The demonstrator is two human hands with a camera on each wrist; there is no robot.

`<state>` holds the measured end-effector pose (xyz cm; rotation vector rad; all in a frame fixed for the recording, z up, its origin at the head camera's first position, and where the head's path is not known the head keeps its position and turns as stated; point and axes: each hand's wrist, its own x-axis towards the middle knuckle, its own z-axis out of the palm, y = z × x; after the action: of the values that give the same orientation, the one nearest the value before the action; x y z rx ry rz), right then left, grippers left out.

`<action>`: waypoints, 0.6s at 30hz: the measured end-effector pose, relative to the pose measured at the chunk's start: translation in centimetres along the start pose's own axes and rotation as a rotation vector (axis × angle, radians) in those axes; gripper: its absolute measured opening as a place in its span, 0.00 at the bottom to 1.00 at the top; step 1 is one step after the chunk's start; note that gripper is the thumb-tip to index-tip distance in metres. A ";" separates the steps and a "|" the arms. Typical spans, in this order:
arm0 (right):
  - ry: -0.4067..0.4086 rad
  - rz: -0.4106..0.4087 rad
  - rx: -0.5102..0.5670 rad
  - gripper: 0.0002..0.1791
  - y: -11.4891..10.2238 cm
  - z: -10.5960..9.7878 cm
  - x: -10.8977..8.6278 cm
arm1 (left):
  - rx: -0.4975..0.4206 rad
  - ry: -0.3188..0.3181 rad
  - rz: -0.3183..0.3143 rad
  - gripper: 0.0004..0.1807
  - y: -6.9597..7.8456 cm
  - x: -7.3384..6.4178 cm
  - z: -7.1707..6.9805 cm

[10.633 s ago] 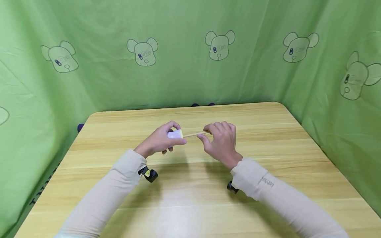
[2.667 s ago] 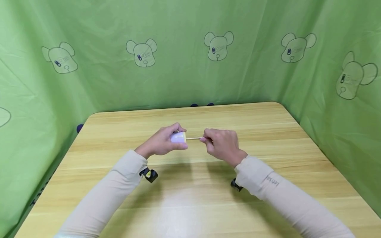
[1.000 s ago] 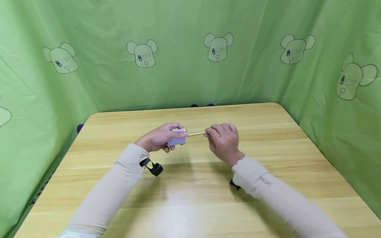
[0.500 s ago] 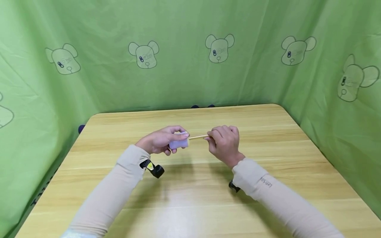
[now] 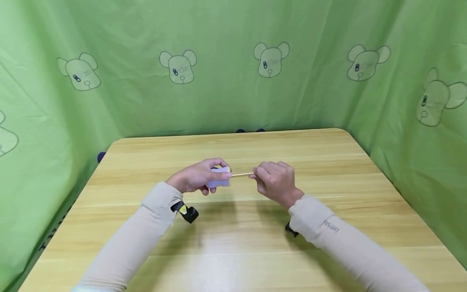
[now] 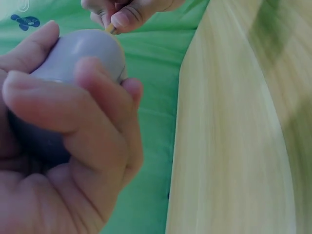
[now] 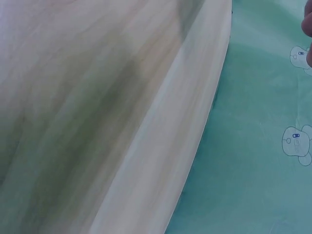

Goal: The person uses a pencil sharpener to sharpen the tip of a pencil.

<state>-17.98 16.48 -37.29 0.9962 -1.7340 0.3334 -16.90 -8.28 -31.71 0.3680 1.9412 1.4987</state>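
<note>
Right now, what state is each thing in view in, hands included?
Pale purple, rounded cylinder: turned sideways, held in the air.
Thin, straight yellowish stick: nearly level, left end out of sight.
Left hand: curled round the cylinder.
Right hand: pinching the stick.
Light wood-grain table: flat, shadowed below the hands.
Green printed fabric curtain: hanging, creased.

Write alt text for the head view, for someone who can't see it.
A left hand grips a lavender object above a wooden table, while the right hand holds a thin stick extending toward it. Behind hangs green fabric with cartoon animal faces.
</note>
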 end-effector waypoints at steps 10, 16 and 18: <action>-0.243 0.121 0.073 0.22 0.0 -0.7 0.4 | 0.237 0.091 0.104 0.19 -0.2 -0.4 0.4; -0.465 0.272 0.174 0.18 -0.1 -1.3 1.1 | 0.398 0.138 0.149 0.22 -0.7 -0.2 0.6; -0.553 0.350 0.207 0.18 -0.1 -1.5 1.6 | 0.464 0.158 0.193 0.23 -0.9 -0.1 0.5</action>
<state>-17.06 16.61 -35.36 0.9879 -2.4268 0.5016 -16.35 -8.20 -32.60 0.6705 2.4389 1.2058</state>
